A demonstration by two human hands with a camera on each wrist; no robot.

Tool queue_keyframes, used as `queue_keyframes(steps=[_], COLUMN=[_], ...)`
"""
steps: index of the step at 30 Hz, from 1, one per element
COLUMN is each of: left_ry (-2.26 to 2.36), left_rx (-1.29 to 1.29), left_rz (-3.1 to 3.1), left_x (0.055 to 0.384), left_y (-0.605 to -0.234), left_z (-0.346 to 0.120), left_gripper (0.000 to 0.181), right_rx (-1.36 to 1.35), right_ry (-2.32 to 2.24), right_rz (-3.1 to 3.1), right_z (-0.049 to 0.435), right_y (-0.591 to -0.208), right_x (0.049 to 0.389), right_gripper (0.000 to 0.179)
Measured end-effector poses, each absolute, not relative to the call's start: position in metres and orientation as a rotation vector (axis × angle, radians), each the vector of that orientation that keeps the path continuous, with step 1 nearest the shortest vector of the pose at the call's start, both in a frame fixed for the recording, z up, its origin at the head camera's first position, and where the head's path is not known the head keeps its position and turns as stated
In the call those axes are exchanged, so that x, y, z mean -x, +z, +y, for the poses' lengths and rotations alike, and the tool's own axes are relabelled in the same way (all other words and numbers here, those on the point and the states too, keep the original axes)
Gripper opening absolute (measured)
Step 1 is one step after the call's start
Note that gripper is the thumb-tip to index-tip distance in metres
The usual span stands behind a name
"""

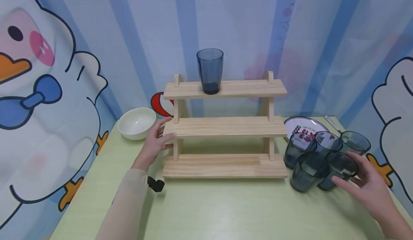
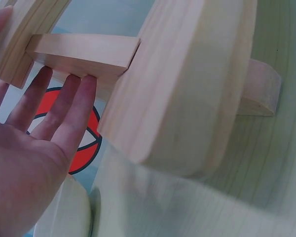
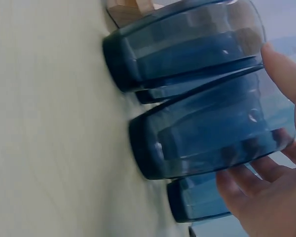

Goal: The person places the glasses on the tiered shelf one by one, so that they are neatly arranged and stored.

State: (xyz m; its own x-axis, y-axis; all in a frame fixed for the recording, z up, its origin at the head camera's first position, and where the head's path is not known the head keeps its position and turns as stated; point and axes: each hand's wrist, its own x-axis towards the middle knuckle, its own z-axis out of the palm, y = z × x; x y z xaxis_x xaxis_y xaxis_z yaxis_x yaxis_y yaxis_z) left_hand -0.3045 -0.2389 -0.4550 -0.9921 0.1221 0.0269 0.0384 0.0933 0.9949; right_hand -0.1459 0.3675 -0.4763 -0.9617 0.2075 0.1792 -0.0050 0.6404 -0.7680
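A three-tier wooden display rack (image 1: 226,127) stands in the middle of the table, with one blue-grey drinking glass (image 1: 210,70) upright on its top shelf. My left hand (image 1: 156,139) holds the left end of the middle shelf, thumb at the front. In the left wrist view its fingertips (image 2: 89,86) touch the side upright (image 2: 84,52). On the right, several matching glasses (image 1: 300,147) stand close together. My right hand (image 1: 368,186) grips the front right glass (image 3: 202,128) near the rim; its thumb is on the near side and its fingers (image 3: 241,180) curl round the other.
A white bowl (image 1: 137,123) sits at the back left of the table. Behind the glasses lies a plate with printed lettering (image 1: 306,125), and a white-handled utensil (image 1: 332,123) is beside it. A cartoon duck curtain (image 1: 226,28) encloses the pale green table (image 1: 219,211).
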Motion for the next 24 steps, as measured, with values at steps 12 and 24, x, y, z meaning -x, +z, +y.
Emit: queue_keyframes(steps=[12, 24], left_ry=[2.069, 2.063], left_rx=[-0.163, -0.159], left_rz=[2.272, 2.274], left_x=[0.304, 0.303], left_y=[-0.453, -0.453], left_z=[-0.238, -0.239], left_gripper=[0.071, 0.071], right_rx=[0.189, 0.285], right_ry=[1.363, 1.408], right_rz=[-2.53, -2.52], right_z=[0.367, 0.363], right_y=[-0.489, -0.49], right_x=[0.15, 0.15], right_gripper=[0.087, 0.086])
